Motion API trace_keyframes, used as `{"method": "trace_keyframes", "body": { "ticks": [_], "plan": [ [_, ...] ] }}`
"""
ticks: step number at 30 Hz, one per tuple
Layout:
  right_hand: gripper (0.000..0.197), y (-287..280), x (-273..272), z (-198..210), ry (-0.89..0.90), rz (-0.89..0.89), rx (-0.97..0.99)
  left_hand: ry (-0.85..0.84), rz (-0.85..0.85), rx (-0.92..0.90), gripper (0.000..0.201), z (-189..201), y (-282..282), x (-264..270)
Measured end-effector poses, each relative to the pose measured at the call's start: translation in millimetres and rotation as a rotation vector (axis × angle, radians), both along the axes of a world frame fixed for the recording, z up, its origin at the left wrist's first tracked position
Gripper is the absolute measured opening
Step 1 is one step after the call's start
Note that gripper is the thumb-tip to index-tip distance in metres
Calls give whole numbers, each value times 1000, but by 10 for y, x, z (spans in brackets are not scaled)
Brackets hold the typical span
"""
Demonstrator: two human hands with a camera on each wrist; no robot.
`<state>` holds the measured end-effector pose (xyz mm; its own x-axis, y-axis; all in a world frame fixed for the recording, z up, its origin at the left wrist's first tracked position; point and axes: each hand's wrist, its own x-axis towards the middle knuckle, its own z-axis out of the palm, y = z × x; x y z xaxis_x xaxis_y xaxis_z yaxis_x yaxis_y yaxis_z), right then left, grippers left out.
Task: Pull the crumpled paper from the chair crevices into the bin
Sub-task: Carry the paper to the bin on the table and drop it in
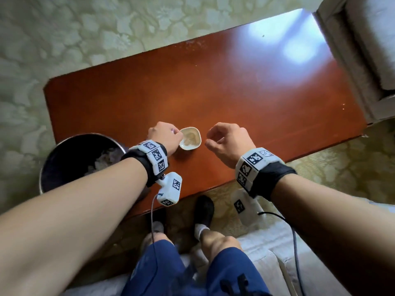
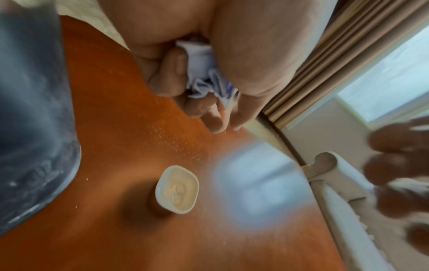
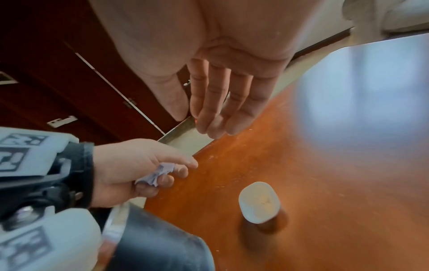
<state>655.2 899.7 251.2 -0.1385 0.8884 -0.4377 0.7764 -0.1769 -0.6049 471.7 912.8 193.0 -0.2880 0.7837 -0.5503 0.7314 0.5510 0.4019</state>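
I am holding the crumpled paper [image 2: 204, 73] balled inside my left hand [image 1: 165, 136], fingers curled tight round it. The bin [image 1: 64, 161] is sitting to the left of that grip and nearer my body, mouth open upward, so the carry looks short. My right hand [image 1: 229, 143] is hanging slack and empty, farther from the bin.

No readable text; wristbands [image 1: 157, 155] bear coded squares.
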Motion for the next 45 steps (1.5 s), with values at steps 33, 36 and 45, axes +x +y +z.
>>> {"method": "trace_keyframes", "body": {
  "ticks": [33,36,45],
  "plan": [
    [17,-126,-1112,1399,-186,-95,80,18,-438,107,32,1842,-147,-1150],
    [17,-281,-513,1611,-192,-241,103,-6,-605,164,29,2089,3,-475],
    [7,-1455,1378,1702,-210,-654,70,-84,-1055,206,27,2315,-368,1733]
  ]
}}
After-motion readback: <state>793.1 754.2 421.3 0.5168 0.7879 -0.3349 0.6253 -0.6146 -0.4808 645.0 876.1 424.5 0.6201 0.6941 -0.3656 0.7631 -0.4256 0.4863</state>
